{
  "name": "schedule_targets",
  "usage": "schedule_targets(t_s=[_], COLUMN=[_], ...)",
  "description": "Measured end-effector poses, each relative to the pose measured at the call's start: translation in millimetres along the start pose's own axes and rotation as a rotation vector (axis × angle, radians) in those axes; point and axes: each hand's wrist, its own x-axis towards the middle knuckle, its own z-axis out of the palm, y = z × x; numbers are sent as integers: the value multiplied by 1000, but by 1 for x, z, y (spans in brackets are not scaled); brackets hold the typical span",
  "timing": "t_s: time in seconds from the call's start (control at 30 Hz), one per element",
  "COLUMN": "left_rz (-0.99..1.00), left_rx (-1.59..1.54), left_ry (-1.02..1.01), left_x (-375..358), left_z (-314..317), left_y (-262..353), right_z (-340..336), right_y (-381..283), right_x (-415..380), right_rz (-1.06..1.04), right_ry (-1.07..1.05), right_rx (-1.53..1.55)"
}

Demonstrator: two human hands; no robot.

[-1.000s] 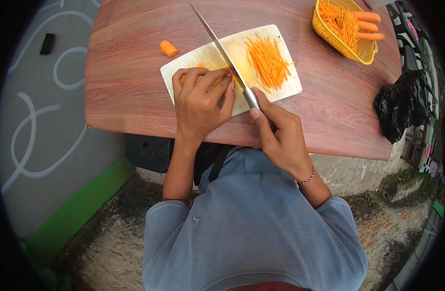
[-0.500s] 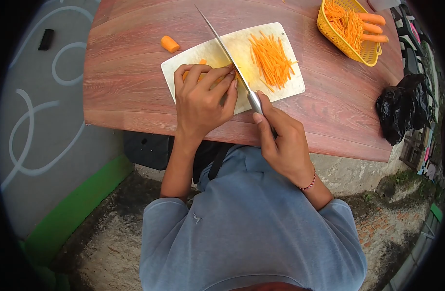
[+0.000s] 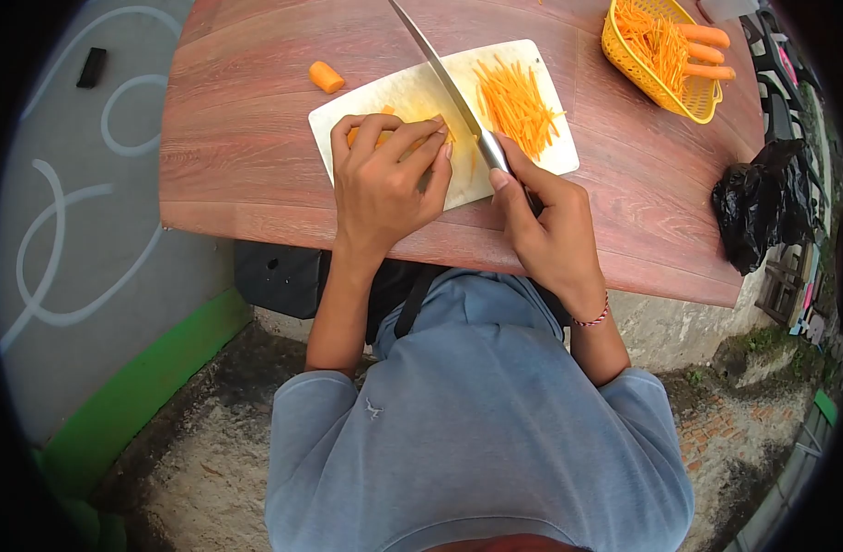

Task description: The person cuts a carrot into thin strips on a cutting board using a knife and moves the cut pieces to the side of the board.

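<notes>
My left hand [image 3: 384,184] presses bent fingers onto a piece of carrot [image 3: 370,136] on the white cutting board [image 3: 472,189]; most of that piece is hidden under the fingers. In my right hand [image 3: 555,221] is the handle of a kitchen knife [image 3: 453,92], its long blade slanting up and left across the board, just right of the left fingertips. A pile of carrot strips [image 3: 518,109] lies on the board's right part, beyond the blade. Off the board, at its upper left, rests a short carrot chunk [image 3: 326,76].
At the table's far right stands a yellow plastic basket [image 3: 638,74] with shredded carrot and whole carrots [image 3: 706,55]. A black plastic bag [image 3: 766,207] sits at the right edge of the wooden table [image 3: 246,156]. A dark object [image 3: 91,68] lies on the grey surface at left.
My right hand has shifted the knife to the right, away from the left fingertips and nearer the strips. My left hand stays almost in place on the carrot.
</notes>
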Motion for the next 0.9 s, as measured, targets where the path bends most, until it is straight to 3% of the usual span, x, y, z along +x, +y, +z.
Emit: schedule_targets(t_s=[0.9], left_rz=[-26], left_rx=[-39], left_ry=[9], left_x=[1], left_z=[-3], left_y=[-2], right_z=[-2], right_y=[6], right_x=[-13], right_rz=[-96], right_ry=[-45], right_rx=[11])
